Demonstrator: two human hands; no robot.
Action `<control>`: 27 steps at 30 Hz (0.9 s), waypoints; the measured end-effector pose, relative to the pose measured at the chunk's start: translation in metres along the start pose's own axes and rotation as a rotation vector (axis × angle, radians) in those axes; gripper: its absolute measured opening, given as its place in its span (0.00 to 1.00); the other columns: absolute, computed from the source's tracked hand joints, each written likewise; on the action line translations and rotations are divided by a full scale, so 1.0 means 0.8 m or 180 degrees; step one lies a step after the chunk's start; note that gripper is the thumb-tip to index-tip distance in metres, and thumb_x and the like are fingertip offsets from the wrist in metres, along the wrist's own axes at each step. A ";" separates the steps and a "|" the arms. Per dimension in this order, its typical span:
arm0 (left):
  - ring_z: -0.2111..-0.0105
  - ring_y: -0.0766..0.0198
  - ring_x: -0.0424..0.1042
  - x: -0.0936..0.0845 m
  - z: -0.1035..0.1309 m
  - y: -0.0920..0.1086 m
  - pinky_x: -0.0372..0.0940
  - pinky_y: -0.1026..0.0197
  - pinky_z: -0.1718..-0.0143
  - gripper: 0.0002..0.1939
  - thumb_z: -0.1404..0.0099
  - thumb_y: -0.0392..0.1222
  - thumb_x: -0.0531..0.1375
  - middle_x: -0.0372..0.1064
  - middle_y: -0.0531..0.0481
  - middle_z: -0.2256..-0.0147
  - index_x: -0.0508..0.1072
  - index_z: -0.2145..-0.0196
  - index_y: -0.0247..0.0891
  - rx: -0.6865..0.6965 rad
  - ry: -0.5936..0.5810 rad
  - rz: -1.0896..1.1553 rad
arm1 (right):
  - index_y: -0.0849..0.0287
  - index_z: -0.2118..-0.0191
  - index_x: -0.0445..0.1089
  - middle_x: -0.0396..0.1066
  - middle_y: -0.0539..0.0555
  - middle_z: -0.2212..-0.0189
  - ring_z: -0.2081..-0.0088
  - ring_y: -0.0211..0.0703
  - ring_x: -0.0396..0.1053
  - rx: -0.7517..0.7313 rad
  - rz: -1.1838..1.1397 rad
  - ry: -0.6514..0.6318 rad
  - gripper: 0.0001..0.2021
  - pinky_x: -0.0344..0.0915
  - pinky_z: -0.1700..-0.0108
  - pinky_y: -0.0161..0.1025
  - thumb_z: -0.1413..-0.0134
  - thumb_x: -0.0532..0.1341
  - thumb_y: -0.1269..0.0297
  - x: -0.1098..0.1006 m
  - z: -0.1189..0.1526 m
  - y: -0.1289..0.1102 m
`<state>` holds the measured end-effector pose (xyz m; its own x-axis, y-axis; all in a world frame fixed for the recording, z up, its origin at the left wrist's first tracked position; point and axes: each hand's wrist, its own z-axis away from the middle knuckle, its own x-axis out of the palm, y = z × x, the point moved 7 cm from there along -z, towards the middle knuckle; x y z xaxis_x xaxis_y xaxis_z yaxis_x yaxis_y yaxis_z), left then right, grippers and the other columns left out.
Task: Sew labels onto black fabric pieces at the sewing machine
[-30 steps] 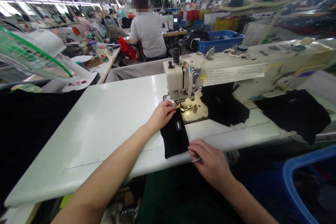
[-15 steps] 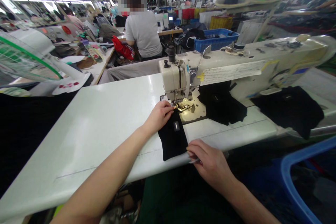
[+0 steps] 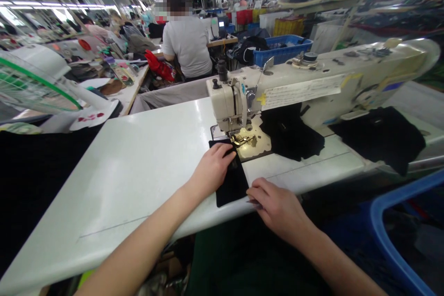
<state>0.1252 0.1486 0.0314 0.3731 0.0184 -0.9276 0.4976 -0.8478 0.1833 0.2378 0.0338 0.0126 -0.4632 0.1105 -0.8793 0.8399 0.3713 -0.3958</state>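
Observation:
A black fabric piece lies under the sewing machine's presser foot and runs to the table's front edge. My left hand rests on its upper part just in front of the foot, fingers stretched out and lying on the cloth, covering most of its label. At the front right corner, my right hand pinches the fabric's edge between thumb and fingers. Something small and dark shows under those fingers; I cannot make it out. The sewing machine stands over the fabric's far end.
Right of the needle lie two more black fabric pieces, one beside the needle plate and one farther right. A blue basket sits low at the right. A fan stands left. Ahead, a person in a grey shirt sits facing away.
The fabric has moved away from me under the foot, its far end now showing beyond it. My left hand has slid onto the label; my right still pinches the near corner.

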 end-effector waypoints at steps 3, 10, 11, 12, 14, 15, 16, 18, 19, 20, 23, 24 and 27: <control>0.50 0.51 0.71 -0.004 0.036 0.055 0.71 0.48 0.48 0.15 0.33 0.31 0.55 0.72 0.40 0.50 0.76 0.52 0.38 0.0306 -0.0326 0.0401 | 0.57 0.58 0.72 0.69 0.52 0.66 0.71 0.40 0.66 -0.0058 0.0160 0.0024 0.11 0.55 0.73 0.38 0.44 0.57 0.75 0.001 0.006 0.000; 0.41 0.47 0.67 -0.003 0.079 0.088 0.72 0.45 0.45 0.19 0.30 0.33 0.54 0.69 0.37 0.43 0.69 0.43 0.32 0.0589 -0.0348 0.0234 | 0.59 0.51 0.72 0.70 0.51 0.71 0.70 0.42 0.68 -0.0250 0.0209 0.0111 0.17 0.56 0.71 0.39 0.46 0.58 0.76 0.002 0.016 -0.001; 0.41 0.47 0.67 -0.004 0.078 0.088 0.72 0.45 0.45 0.18 0.30 0.34 0.54 0.70 0.37 0.43 0.70 0.44 0.31 0.0645 -0.0312 0.0172 | 0.59 0.51 0.72 0.70 0.50 0.71 0.70 0.42 0.68 -0.0248 0.0207 0.0109 0.17 0.56 0.70 0.39 0.46 0.59 0.76 0.002 0.016 -0.001; 0.41 0.47 0.68 -0.005 0.077 0.087 0.72 0.45 0.45 0.17 0.29 0.34 0.53 0.70 0.37 0.44 0.70 0.45 0.30 0.0683 -0.0269 0.0125 | 0.59 0.51 0.72 0.70 0.50 0.71 0.70 0.43 0.68 -0.0239 0.0207 0.0099 0.17 0.56 0.70 0.39 0.46 0.59 0.76 0.002 0.015 0.000; 0.42 0.48 0.69 -0.007 0.073 0.086 0.72 0.47 0.45 0.16 0.28 0.36 0.53 0.72 0.38 0.45 0.72 0.46 0.30 0.0708 -0.0193 0.0087 | 0.59 0.51 0.73 0.71 0.50 0.71 0.70 0.43 0.69 -0.0217 0.0208 0.0081 0.17 0.56 0.69 0.40 0.47 0.60 0.75 0.002 0.012 0.001; 0.43 0.48 0.70 -0.008 0.071 0.084 0.73 0.47 0.45 0.15 0.27 0.37 0.53 0.72 0.38 0.46 0.72 0.47 0.31 0.0704 -0.0161 0.0085 | 0.59 0.51 0.73 0.72 0.50 0.71 0.70 0.43 0.69 -0.0195 0.0210 0.0065 0.17 0.56 0.69 0.40 0.47 0.60 0.75 0.002 0.009 0.001; 0.44 0.49 0.70 -0.009 0.069 0.083 0.73 0.48 0.46 0.15 0.27 0.38 0.53 0.72 0.39 0.46 0.73 0.47 0.31 0.0699 -0.0140 0.0087 | 0.59 0.52 0.73 0.72 0.51 0.70 0.70 0.43 0.69 -0.0172 0.0212 0.0047 0.16 0.56 0.69 0.40 0.47 0.60 0.75 0.002 0.006 0.002; 0.45 0.48 0.71 -0.010 0.066 0.080 0.74 0.48 0.47 0.16 0.27 0.40 0.53 0.73 0.38 0.47 0.73 0.48 0.31 0.0687 -0.0121 0.0075 | 0.58 0.53 0.74 0.73 0.51 0.70 0.69 0.44 0.70 -0.0116 0.0209 -0.0006 0.14 0.57 0.69 0.40 0.46 0.60 0.74 0.002 -0.001 0.004; 0.45 0.48 0.71 -0.010 0.064 0.078 0.74 0.48 0.47 0.16 0.27 0.41 0.53 0.73 0.38 0.47 0.73 0.48 0.31 0.0685 -0.0112 0.0063 | 0.58 0.54 0.74 0.73 0.51 0.69 0.69 0.44 0.71 -0.0081 0.0201 -0.0043 0.14 0.58 0.69 0.40 0.46 0.61 0.74 0.002 -0.005 0.006; 0.45 0.48 0.72 -0.010 0.063 0.076 0.74 0.48 0.47 0.16 0.27 0.42 0.53 0.73 0.38 0.48 0.74 0.49 0.31 0.0686 -0.0111 0.0051 | 0.58 0.54 0.74 0.73 0.51 0.69 0.68 0.45 0.71 -0.0047 0.0182 -0.0086 0.15 0.58 0.68 0.40 0.47 0.61 0.74 0.003 -0.008 0.007; 0.46 0.49 0.72 -0.010 0.056 0.070 0.74 0.48 0.47 0.16 0.26 0.42 0.53 0.74 0.38 0.49 0.74 0.49 0.31 0.0707 -0.0125 0.0008 | 0.57 0.56 0.74 0.73 0.51 0.69 0.69 0.44 0.71 0.0003 0.0044 -0.0076 0.14 0.60 0.68 0.39 0.49 0.60 0.76 -0.001 -0.018 0.014; 0.46 0.49 0.72 -0.009 0.053 0.067 0.73 0.48 0.47 0.16 0.26 0.43 0.53 0.74 0.38 0.49 0.74 0.49 0.32 0.0710 -0.0137 -0.0005 | 0.58 0.57 0.74 0.73 0.51 0.69 0.69 0.43 0.70 0.0020 -0.0025 0.0035 0.14 0.61 0.68 0.39 0.48 0.60 0.76 -0.007 -0.022 0.018; 0.46 0.50 0.72 -0.008 0.045 0.060 0.73 0.48 0.46 0.16 0.26 0.43 0.54 0.74 0.39 0.50 0.74 0.49 0.32 0.0702 -0.0183 -0.0054 | 0.59 0.58 0.74 0.73 0.53 0.67 0.68 0.42 0.71 0.0236 -0.0207 0.0860 0.13 0.64 0.67 0.37 0.45 0.57 0.76 -0.044 -0.030 0.046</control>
<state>0.1187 0.0888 0.0347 0.3178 0.0088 -0.9481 0.3179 -0.9431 0.0978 0.2781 0.0656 0.0354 -0.5671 0.3339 -0.7530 0.8197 0.3183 -0.4762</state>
